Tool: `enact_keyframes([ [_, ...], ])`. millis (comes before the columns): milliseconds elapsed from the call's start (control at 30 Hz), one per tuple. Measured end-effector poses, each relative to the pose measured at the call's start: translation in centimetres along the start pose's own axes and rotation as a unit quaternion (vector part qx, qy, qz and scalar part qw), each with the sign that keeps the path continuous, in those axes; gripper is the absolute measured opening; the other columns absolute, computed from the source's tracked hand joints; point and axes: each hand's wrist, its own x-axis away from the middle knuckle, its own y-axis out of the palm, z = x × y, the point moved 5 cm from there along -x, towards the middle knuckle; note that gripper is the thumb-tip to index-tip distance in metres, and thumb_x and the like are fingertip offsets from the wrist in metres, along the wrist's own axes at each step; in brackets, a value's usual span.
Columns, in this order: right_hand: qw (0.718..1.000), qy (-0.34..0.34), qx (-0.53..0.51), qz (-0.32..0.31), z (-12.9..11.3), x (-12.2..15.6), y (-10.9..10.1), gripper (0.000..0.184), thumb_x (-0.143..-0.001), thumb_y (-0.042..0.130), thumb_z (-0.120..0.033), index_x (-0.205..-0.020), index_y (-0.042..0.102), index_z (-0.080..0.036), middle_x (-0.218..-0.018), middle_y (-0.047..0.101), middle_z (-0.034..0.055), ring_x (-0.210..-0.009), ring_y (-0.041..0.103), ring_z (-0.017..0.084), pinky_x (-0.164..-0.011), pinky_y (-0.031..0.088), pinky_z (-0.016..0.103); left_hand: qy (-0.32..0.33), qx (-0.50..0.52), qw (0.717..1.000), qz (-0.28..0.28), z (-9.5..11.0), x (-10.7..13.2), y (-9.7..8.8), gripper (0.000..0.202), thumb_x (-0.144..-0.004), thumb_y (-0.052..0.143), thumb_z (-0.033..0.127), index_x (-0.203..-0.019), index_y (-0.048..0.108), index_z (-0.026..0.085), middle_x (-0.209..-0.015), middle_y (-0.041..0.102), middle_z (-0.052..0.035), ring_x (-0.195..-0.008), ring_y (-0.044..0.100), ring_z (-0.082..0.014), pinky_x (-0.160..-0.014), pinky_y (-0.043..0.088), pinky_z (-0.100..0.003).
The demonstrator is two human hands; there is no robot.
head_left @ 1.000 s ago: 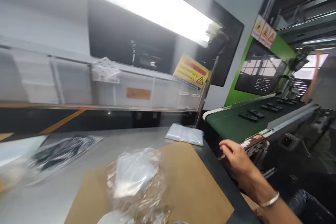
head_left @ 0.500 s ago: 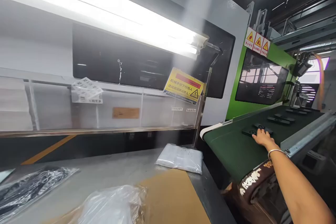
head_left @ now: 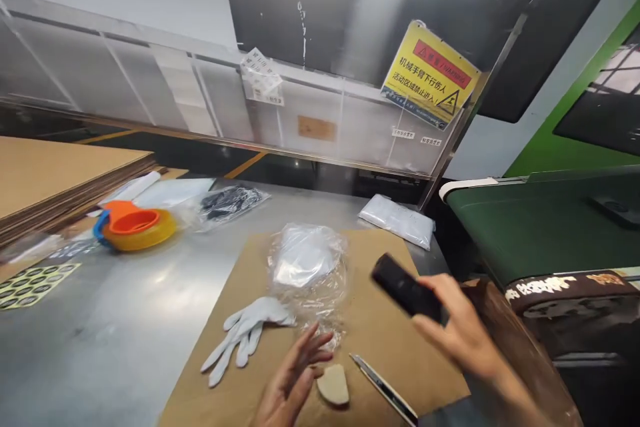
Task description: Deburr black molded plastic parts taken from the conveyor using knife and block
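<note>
My right hand [head_left: 453, 327] is closed round one end of a black oblong part [head_left: 407, 285], held tilted above the cardboard sheet [head_left: 380, 320]; motion blurs its details. My left hand [head_left: 297, 373] is over the front of the cardboard with its fingers apart and nothing in them. Close beside its fingertips lies a pale, half-round flat piece [head_left: 333, 385]. A utility knife [head_left: 383, 387] rests to the right of that piece. White work gloves [head_left: 247, 332] lie left of my left hand, and clear plastic bags [head_left: 310, 260] are behind it.
A green conveyor belt [head_left: 515, 233] runs at the right, carrying another black part [head_left: 617, 209]. A white packet [head_left: 397, 219] lies at the table's back. Orange and yellow tape rolls [head_left: 135, 227], label sheets [head_left: 35, 285] and stacked cardboard [head_left: 65, 180] are at left.
My right hand has lifted a black part off the conveyor and brought it left over the cardboard. My left hand has come into view. The camera has turned left and down.
</note>
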Motion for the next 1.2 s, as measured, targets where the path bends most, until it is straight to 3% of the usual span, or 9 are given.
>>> enact_keyframes([
  [100, 0.993, -0.113, -0.041, -0.006, -7.5, 4.6, 9.3, 0.051, -0.077, 0.059, -0.041, -0.121, 0.048, -0.017, -0.097, 0.058, 0.0100, -0.086, 0.056, 0.023, -0.073, 0.048, 0.034, -0.022, 0.148, 0.989, 0.007, -0.5, 0.9, 2.5, 0.064, -0.065, 0.060, 0.062, -0.121, 0.052, 0.031, -0.121, 0.060, -0.0057, -0.114, 0.051, -0.0310, -0.095, 0.042, -0.042],
  [167, 0.985, -0.141, -0.078, 0.053, -9.2, 6.7, 13.2, 0.061, -0.080, 0.051, -0.054, -0.125, 0.044, -0.014, -0.099, 0.058, 0.0130, -0.085, 0.056, 0.025, -0.073, 0.049, 0.036, -0.052, 0.158, 0.985, 0.053, -1.1, 2.0, 2.0, 0.053, -0.069, 0.061, 0.056, -0.114, 0.057, 0.030, -0.115, 0.063, -0.0049, -0.113, 0.052, -0.0294, -0.097, 0.041, -0.040],
  [300, 0.993, -0.070, -0.093, 0.005, -7.2, 7.7, 17.8, 0.034, -0.090, 0.040, -0.038, -0.116, 0.051, -0.019, -0.105, 0.058, 0.0115, -0.097, 0.055, 0.024, -0.081, 0.048, 0.038, -0.023, 0.046, 0.994, 0.099, -0.9, 4.3, -1.1, 0.032, -0.069, 0.068, 0.042, -0.093, 0.068, 0.022, -0.095, 0.068, -0.0074, -0.105, 0.057, -0.0288, -0.097, 0.041, -0.036],
  [433, 0.998, -0.048, 0.028, -0.030, -5.4, 7.0, 19.9, 0.035, -0.082, 0.048, -0.018, -0.116, 0.055, -0.015, -0.115, 0.056, 0.0186, -0.105, 0.051, 0.035, -0.083, 0.044, 0.055, 0.058, -0.101, 0.993, -0.002, 0.0, 5.9, -2.5, 0.039, -0.072, 0.066, 0.029, -0.111, 0.064, 0.025, -0.093, 0.068, -0.0082, -0.087, 0.063, -0.0249, -0.087, 0.047, -0.036],
  [567, 0.995, -0.068, -0.010, -0.066, -6.3, 7.3, 19.3, 0.031, -0.083, 0.047, -0.017, -0.113, 0.056, -0.017, -0.105, 0.060, 0.0132, -0.097, 0.056, 0.027, -0.082, 0.049, 0.044, 0.142, -0.228, 0.962, -0.055, 0.9, 7.0, -3.3, 0.042, -0.075, 0.061, 0.020, -0.116, 0.061, 0.029, -0.093, 0.069, -0.0083, -0.085, 0.064, -0.0243, -0.081, 0.048, -0.034],
  [700, 0.983, -0.105, -0.137, -0.068, -9.6, 7.8, 14.3, 0.038, -0.088, 0.045, -0.027, -0.126, 0.044, -0.022, -0.120, 0.051, 0.0109, -0.109, 0.052, 0.022, -0.088, 0.047, 0.034, 0.159, -0.266, 0.947, -0.081, 1.1, 7.2, -3.5, 0.044, -0.076, 0.058, 0.016, -0.118, 0.059, 0.028, -0.087, 0.070, -0.0076, -0.076, 0.064, -0.0223, -0.072, 0.048, -0.031],
  [833, 0.917, -0.283, -0.266, -0.085, -14.7, 8.3, 10.5, 0.052, -0.085, 0.050, -0.030, -0.134, 0.036, -0.024, -0.110, 0.051, 0.0100, -0.100, 0.052, 0.023, -0.083, 0.047, 0.037, 0.146, -0.259, 0.948, -0.117, 1.1, 7.4, -3.2, 0.041, -0.074, 0.058, 0.018, -0.115, 0.063, 0.024, -0.090, 0.070, -0.0107, -0.078, 0.064, -0.0256, -0.072, 0.047, -0.034],
  [1067, 0.920, -0.256, -0.255, -0.152, -14.7, 8.6, 11.1, 0.057, -0.083, 0.050, -0.020, -0.137, 0.034, -0.026, -0.100, 0.046, 0.0073, -0.089, 0.049, 0.019, -0.073, 0.048, 0.033, 0.144, -0.268, 0.937, -0.173, 1.8, 8.5, -2.6, 0.045, -0.073, 0.055, 0.011, -0.115, 0.062, 0.024, -0.091, 0.071, -0.0098, -0.075, 0.065, -0.0236, -0.067, 0.047, -0.031],
  [1200, 0.914, -0.278, -0.249, -0.162, -15.1, 9.1, 11.3, 0.061, -0.082, 0.052, -0.023, -0.139, 0.031, -0.025, -0.099, 0.046, 0.0075, -0.089, 0.046, 0.020, -0.075, 0.046, 0.035, 0.104, -0.239, 0.951, -0.166, 1.5, 8.5, -2.7, 0.025, -0.075, 0.053, 0.015, -0.093, 0.070, 0.021, -0.080, 0.069, -0.0087, -0.072, 0.063, -0.0227, -0.067, 0.045, -0.031],
])
